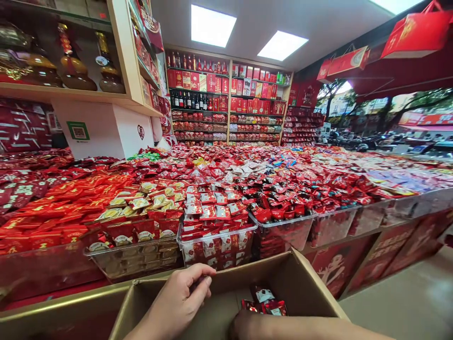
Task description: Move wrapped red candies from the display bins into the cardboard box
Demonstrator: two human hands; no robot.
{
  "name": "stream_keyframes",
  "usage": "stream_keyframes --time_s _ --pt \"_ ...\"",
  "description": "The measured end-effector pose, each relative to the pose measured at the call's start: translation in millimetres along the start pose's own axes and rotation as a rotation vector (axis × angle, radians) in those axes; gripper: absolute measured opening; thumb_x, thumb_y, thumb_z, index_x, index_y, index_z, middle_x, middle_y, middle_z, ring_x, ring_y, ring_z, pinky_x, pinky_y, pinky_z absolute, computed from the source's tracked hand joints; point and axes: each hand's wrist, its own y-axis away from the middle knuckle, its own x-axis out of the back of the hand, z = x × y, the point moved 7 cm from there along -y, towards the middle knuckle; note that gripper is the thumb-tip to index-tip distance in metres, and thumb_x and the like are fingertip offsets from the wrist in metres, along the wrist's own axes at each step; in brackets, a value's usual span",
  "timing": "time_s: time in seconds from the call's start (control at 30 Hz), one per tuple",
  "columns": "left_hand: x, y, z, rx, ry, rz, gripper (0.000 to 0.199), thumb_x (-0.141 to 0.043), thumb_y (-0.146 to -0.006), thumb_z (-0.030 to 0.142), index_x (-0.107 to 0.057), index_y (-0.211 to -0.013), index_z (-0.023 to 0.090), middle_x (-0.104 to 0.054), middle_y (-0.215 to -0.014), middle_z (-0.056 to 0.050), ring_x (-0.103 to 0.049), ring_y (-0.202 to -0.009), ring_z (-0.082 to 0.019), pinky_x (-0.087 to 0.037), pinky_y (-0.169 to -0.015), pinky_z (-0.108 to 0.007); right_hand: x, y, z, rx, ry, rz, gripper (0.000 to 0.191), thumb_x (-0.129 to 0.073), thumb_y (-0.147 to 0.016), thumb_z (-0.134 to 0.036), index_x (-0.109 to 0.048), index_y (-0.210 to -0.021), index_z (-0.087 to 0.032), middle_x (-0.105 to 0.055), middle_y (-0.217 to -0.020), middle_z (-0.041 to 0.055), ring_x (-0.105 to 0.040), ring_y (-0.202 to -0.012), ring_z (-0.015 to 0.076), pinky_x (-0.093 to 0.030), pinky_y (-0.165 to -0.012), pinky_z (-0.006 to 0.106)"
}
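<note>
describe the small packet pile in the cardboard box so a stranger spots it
Below the spread of packets, find the open cardboard box at bottom centre. Inside, just beyond the right hand, lies the small pile: only a few packets show, while the clear tubs behind brim.

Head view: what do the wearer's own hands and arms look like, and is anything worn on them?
The left hand is bare: no glove, ring or bracelet shows, and no sleeve on the short stretch of forearm in view. The right forearm is bare too, without watch or sleeve. The right hand is in shadow, so its details cannot be made out.
</note>
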Motion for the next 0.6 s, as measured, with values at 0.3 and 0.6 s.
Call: stream_keyframes --time_s 0.3,0.6 --pt "7.2 13.6 19.5 -0.090 -0.061 0.047 0.022 -0.050 -0.076 0.032 -0.063 -0.091 0.021 -0.068 -0.082 -0.003 -0.060 -0.071 -0.016 -0.044 -0.062 -0.021 159.0 72.4 -64.9 0.132 -0.244 0.201 0.011 -0.053 -0.068 -0.027 -0.059 -0.066 -0.017 -0.053 -0.054 -0.0027 -0.039 -0.043 0.0075 -0.028 -0.039 0.018" --pt "22.3 9.3 14.0 -0.029 0.094 0.294 0.030 -0.046 -0.079 0.040 -0.060 -0.069 0.015 -0.058 -0.059 0.001 -0.051 -0.055 -0.012 -0.040 -0.052 -0.021 216.6 85.8 -83.3 0.158 -1.015 0.351 0.027 -0.057 -0.071 -0.039 -0.050 -0.078 -0.015 -0.050 -0.059 -0.0029 -0.043 -0.049 0.0071 -0.031 -0.046 0.019"
